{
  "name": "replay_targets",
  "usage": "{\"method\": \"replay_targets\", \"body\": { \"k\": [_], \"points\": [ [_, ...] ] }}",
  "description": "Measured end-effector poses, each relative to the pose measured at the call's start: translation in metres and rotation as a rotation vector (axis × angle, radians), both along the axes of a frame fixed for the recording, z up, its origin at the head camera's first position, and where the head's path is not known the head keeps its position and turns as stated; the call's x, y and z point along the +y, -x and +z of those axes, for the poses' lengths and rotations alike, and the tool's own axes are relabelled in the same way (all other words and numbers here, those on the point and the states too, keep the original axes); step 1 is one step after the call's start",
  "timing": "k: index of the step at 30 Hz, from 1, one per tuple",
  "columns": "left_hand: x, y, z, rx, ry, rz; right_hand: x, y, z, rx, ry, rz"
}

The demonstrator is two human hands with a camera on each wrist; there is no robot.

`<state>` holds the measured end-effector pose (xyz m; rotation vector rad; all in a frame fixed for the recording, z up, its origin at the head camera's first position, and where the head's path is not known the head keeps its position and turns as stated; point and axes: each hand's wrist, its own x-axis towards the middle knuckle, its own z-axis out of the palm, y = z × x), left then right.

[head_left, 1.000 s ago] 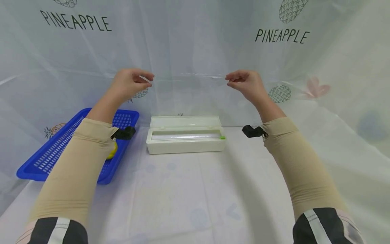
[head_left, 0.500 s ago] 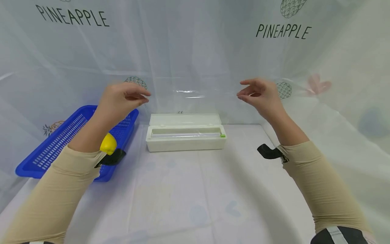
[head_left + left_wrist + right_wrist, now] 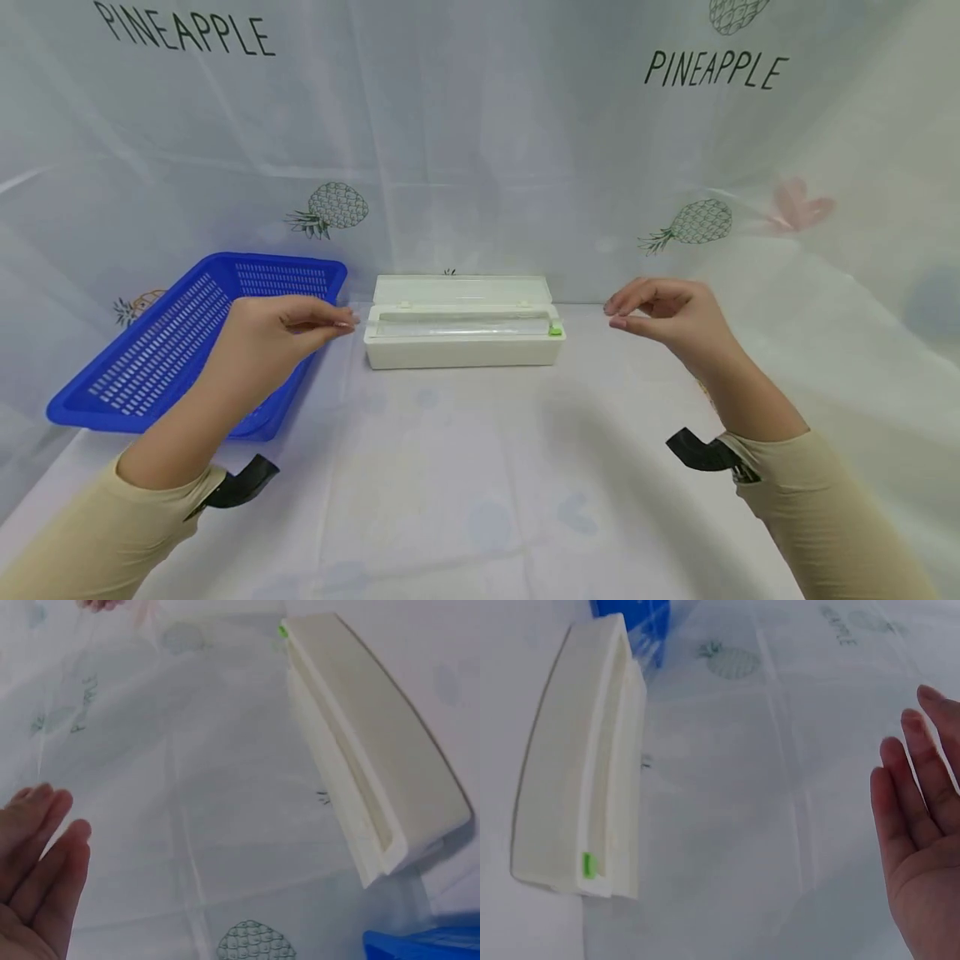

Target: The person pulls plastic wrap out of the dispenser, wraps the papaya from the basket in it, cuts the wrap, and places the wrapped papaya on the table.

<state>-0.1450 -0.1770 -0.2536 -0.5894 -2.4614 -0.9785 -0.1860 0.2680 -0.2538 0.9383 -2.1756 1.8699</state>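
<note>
A thin clear sheet of plastic wrap (image 3: 651,634) spans the gap between my hands, seen only by faint glints and creases. My left hand (image 3: 262,342) pinches one side between thumb and fingertips, left of the white wrap dispenser (image 3: 461,354). My right hand (image 3: 675,317) pinches the other side, to the right of the dispenser. In the head view both hands appear about level with the dispenser's top. The dispenser's lid (image 3: 461,290) stands up at the back. A clear roll (image 3: 465,327) lies inside, and a green slider (image 3: 555,328) sits at its right end.
A blue perforated basket (image 3: 157,375) stands on the left of the table, partly behind my left hand and forearm. A white patterned cloth (image 3: 450,483) covers the table. Behind hangs a curtain (image 3: 480,125) printed with pineapples.
Both hands have come down from well above the dispenser to about its level and spread farther apart, with the plastic wrap between them. The yellow item in the basket is now hidden.
</note>
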Motion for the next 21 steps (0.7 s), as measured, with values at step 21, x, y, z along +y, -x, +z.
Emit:
{"method": "replay_targets", "body": {
  "k": [21],
  "points": [
    [-0.025, -0.030, -0.101, 0.013, 0.170, -0.660, 0.017, -0.042, -0.114, -0.178, -0.155, 0.501]
  ]
}}
